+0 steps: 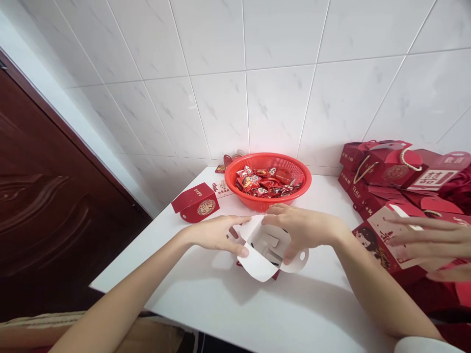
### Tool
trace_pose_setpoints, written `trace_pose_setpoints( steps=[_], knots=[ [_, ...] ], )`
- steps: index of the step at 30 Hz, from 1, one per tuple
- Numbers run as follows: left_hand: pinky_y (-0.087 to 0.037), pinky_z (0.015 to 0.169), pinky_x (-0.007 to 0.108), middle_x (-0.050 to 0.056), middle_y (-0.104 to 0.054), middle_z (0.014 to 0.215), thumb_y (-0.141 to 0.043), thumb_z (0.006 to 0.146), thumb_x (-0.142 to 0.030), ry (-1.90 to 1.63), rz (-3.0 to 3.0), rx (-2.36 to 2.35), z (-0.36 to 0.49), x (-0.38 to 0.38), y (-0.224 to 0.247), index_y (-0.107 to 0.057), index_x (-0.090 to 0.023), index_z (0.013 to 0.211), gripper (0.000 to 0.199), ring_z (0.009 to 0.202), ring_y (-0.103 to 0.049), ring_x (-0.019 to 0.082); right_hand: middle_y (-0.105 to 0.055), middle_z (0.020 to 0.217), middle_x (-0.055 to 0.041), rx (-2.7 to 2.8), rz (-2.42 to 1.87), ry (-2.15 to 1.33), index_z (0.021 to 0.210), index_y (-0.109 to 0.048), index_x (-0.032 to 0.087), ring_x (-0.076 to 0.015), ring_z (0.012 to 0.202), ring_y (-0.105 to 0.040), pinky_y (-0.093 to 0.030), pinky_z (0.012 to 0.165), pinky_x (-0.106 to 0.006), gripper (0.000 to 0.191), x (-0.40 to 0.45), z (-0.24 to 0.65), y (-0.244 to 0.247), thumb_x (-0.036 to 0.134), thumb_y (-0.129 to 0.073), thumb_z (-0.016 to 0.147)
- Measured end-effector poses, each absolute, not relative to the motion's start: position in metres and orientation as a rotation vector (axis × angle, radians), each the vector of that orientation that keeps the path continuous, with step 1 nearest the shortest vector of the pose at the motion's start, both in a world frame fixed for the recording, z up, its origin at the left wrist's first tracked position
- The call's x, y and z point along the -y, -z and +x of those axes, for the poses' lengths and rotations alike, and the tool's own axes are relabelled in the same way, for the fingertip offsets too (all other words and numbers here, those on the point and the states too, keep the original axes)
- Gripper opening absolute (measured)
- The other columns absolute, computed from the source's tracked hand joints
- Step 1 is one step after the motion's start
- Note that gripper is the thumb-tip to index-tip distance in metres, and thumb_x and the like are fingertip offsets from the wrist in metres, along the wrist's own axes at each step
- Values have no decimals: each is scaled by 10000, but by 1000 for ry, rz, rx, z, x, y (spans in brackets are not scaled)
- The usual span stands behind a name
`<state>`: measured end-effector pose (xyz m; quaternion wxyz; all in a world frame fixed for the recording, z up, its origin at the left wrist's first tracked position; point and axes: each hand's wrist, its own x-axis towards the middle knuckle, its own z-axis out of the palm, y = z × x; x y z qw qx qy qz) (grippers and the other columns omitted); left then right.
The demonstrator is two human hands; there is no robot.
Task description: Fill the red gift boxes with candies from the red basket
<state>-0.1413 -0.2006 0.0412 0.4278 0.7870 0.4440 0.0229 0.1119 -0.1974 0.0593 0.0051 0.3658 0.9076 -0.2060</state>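
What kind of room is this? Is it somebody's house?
Probably, yes: it looks like a tiled room in a home, maybe a kitchen. The white wall tiles and the dark brown wooden door suggest that, and so does the red plastic basket of wrapped sweets on the table.

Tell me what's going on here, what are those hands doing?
A person has a half-folded card box, white on the side showing, on a white table. Their left hand and right hand are both on its flaps. Behind it sits a red plastic basket full of wrapped sweets, and a red gift box stands to the left. Another person's hand is over a pile of red gift boxes on the right.
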Motion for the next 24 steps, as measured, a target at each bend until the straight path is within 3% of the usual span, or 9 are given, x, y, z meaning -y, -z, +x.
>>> trace_pose_setpoints(
  steps=[3,7,13,18,24],
  knots=[
    [-511,926,334,124,-424,1571,-755,754,-539,-20,2023,-1116,-139,204,-38,-299,-285,1585,982,1189,-621,300,-617,1114,-96,-2696,1174,697,1230,-634,219,-281,977,-613,-469,704,-307,695,199,114,-62,434,-852,606],
    [-470,977,329,114,-465,1542,-696,821,-537,-11,2043,-1092,-134,206,-34,-216,-258,1609,964,1275,-556,301,-638,1125,-90,-2663,1151,773,1284,-618,239,-280,983,-631,-468,691,-296,755,196,115,-60,462,-850,600],
    [-448,986,323,99,-628,1360,-575,929,-510,59,1993,-1026,-135,196,-20,-66,-237,1626,905,1190,-606,255,-630,1244,-123,-2529,1222,756,1397,-557,232,-335,1090,-617,-481,744,-327,951,185,115,-58,529,-868,548],
    [-455,997,331,118,-505,1502,-596,901,-512,-125,2126,-1119,-137,190,-12,-190,-239,1615,866,1225,-582,267,-618,1277,-135,-2503,1312,729,1378,-561,209,-344,1112,-601,-481,782,-356,847,185,113,-62,555,-806,645],
    [-466,1015,381,80,-568,1452,-636,874,-490,-317,2230,-1237,-136,189,-8,-420,-279,1529,721,1171,-609,277,-685,1104,-110,-2681,1355,706,1180,-670,210,-294,965,-643,-482,732,-321,570,186,121,-68,513,-771,708]
  ],
)
